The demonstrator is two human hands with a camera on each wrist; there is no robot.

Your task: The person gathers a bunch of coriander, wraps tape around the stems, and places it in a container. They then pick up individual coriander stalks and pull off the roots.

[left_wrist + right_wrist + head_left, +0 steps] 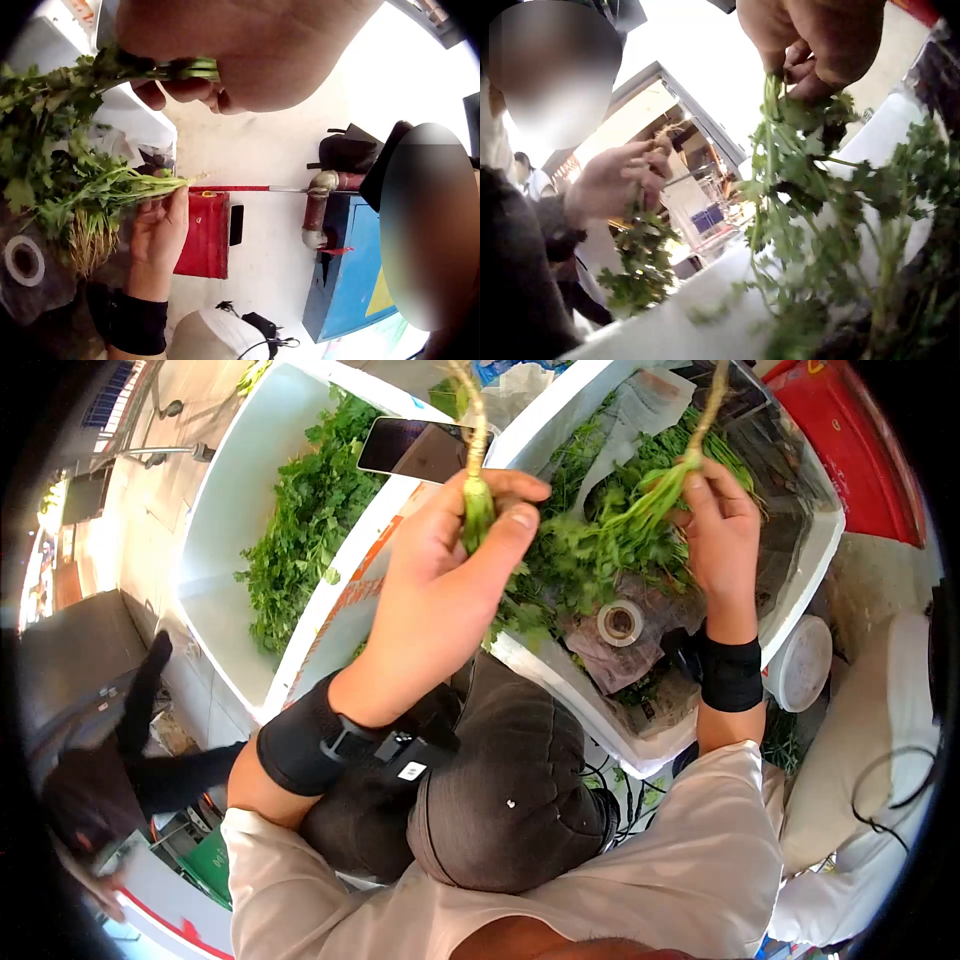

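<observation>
The left hand (450, 565) grips a leafy green bunch by its pale stem base (478, 510), its root pointing up between thumb and fingers. To the right, the right hand (722, 530) pinches a second green bunch (645, 510) just below its root, with leaves hanging left over the right white box (815, 575). In the left wrist view the right hand (159, 232) holds its bunch (112, 184) by the stem ends. In the right wrist view stems and leaves (810, 180) hang from the right hand (817, 37), and the left hand (619, 184) holds its bunch (641, 262).
Piled greens (310, 520) lie in the left white box (225, 530). A phone (410, 450) rests on the boxes' rims. A tape roll (620, 623) lies in the right box, near more greens. A round lidded tub (800, 665) and a red container (850, 450) stand at the right.
</observation>
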